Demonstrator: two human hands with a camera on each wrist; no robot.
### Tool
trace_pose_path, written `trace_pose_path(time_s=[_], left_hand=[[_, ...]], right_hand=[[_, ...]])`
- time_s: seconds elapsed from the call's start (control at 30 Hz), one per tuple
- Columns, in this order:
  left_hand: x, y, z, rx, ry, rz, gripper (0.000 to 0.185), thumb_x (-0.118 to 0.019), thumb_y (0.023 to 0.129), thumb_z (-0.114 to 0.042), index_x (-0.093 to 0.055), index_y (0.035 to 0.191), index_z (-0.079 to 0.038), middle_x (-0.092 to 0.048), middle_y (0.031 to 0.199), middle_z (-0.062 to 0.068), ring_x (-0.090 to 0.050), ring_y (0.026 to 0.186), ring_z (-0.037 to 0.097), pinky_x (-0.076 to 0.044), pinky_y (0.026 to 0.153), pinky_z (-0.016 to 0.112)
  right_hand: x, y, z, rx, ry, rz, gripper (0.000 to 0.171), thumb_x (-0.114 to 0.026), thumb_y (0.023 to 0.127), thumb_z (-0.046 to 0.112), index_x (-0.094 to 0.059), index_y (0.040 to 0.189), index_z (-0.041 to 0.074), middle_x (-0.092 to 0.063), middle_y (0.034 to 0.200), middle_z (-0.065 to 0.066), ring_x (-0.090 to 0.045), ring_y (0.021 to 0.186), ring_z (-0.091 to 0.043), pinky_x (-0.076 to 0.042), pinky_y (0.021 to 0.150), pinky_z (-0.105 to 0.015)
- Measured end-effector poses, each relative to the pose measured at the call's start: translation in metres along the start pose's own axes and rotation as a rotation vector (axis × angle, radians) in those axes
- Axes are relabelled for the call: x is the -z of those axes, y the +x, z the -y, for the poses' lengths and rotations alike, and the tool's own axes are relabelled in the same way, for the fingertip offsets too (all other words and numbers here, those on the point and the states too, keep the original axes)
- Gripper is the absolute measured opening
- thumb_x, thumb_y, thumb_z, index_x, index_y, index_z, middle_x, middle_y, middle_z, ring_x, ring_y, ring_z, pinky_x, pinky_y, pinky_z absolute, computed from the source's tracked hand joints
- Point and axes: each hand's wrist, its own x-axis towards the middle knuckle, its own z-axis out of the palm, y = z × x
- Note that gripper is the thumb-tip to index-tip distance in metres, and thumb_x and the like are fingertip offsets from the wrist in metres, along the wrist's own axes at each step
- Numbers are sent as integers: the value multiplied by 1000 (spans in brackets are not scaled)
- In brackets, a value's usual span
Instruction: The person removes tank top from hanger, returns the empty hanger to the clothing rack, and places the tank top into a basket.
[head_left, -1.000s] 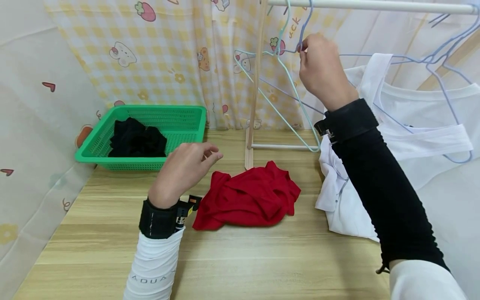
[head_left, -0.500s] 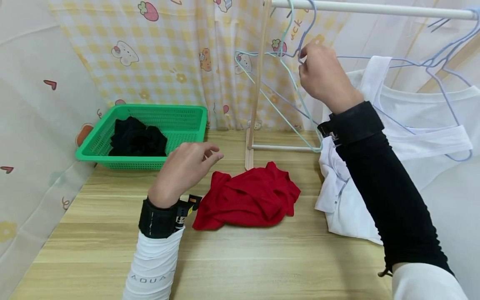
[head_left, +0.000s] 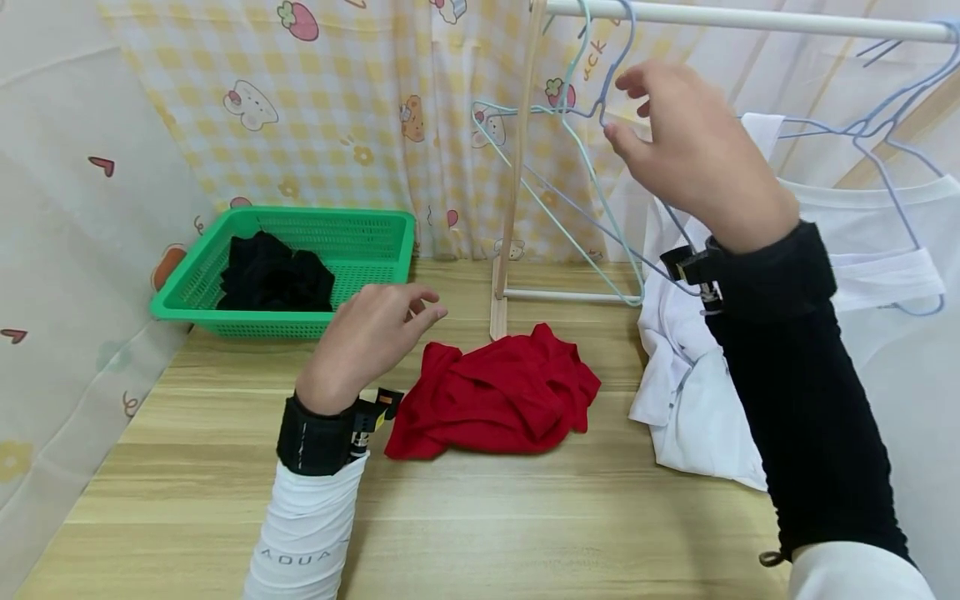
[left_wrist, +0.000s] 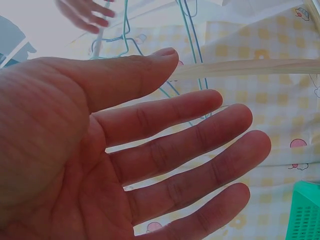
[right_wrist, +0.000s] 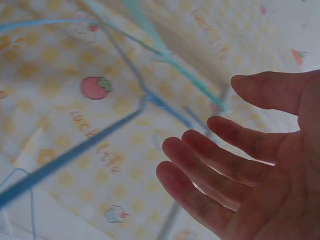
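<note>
Head view: just beside the blue hanger [head_left: 603,102], hung next to the mint hanger [head_left: 564,102] on the white rail [head_left: 750,18], the right hand [head_left: 697,150] is seen spread, fully released! Over the desk [head_left: 562,525], between the green basket [head_left: 247,317] and red cloth [head_left: 495,396], the left hand [head_left: 371,342] is held loosely, also released.

homelike laundry corner: checked curtain [head_left: 322,108], hangers [head_left: 603,102]

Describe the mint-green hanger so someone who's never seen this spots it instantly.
In the head view, follow the white rail at upper right to its left end, by the wooden post. First there hangs the mint-green hanger, no garment on it. Colour sets it apart: the neighbouring hanger, beside the right hand, is blue.
</note>
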Motion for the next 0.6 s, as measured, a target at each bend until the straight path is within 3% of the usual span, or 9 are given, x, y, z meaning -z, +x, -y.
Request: trace_pose_path(time_s=[0.17,0.37,0.5,0.6], left_hand=[[0,0,-1,0,-4,-1,31,-67,109,-28,-78,128,-6,-81,111,12,-76,91,25,-60,74,40],[-1,-1,-2,-3,-11,-13,32,-67,109,-29,-77,130,-6,-81,108,10,-76,92,24,-60,74,40],[-2,-1,-3,-5,-27,-29,33,-66,110,-28,-76,133,-7,-80,108,9,-76,96,24,-60,76,41],[-3,0,-3,-18,-41,-47,33,-65,110,-27,-75,134,-7,-79,113,10,-75,98,25,-61,78,42]], right_hand=[[1,-31,17,93,21,-144,55,-55,112,28,-47,161,5,-51,163,-15,-53,144,-37,-45,112,-58],[-17,-68,25,247,120,-358,46,-62,109,23,-59,151,4,-63,150,-12,-63,134,-29,-54,102,-50],[-34,-87,26,325,207,-508,40,-63,107,18,-65,143,2,-69,142,-10,-66,129,-26,-55,100,-36],[-49,-97,25,327,290,-577,37,-66,104,15,-69,138,2,-73,138,-8,-68,127,-24,-53,99,-25]])
